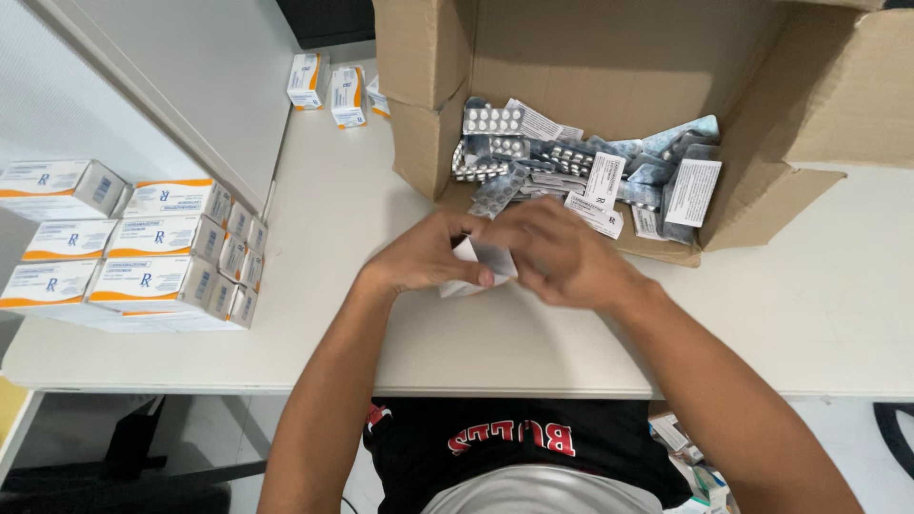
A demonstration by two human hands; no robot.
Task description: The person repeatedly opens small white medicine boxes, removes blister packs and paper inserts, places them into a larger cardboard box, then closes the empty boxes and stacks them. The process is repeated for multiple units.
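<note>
both hands, left [424, 255] and right [562, 252], have their grip clamped on a folded leaflet [476, 259] at the carton's [609, 57] 6 o'clock; probably light, floppy, best pinched at edges.

A white table [314, 314], running from the near edge to the far wall. At left, a stacked block of white-and-orange medicine cartons [143, 262]; at the far edge, three more small cartons [333, 90] standing apart. Right of centre, an open brown cardboard box [619, 57] lying on its side, mouth toward the near edge, full of silver blister strips and folded leaflets.
</note>
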